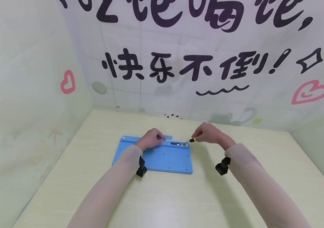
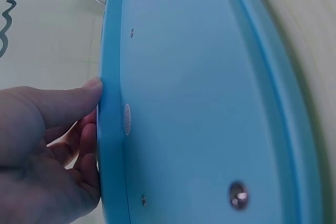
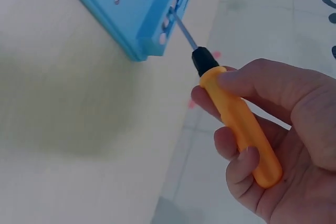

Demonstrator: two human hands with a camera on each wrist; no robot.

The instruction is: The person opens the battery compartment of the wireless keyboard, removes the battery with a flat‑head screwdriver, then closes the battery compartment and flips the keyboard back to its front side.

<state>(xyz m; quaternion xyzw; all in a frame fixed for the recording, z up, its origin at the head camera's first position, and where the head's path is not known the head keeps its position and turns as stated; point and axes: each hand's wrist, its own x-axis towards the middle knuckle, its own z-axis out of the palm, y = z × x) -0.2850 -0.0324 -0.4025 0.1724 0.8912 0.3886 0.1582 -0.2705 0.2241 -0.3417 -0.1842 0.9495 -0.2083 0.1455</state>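
Note:
A blue keyboard lies underside up, small screws dotted over its flat back. In its raised rear ridge a battery compartment stands uncovered near the right end. My left hand grips the ridge left of the compartment, thumb against its edge and fingers bent beside it. Between thumb and fingers my right hand holds a screwdriver with a yellow handle and black collar. Its thin metal shaft slants into the compartment, the tip right at the silvery parts inside.
Behind the ridge lies a narrow blue strip, like a battery cover. The pale wooden table reaches a printed cloth wall at the back, with more cloth at left and right. Dark wrist cameras hang below both sleeves.

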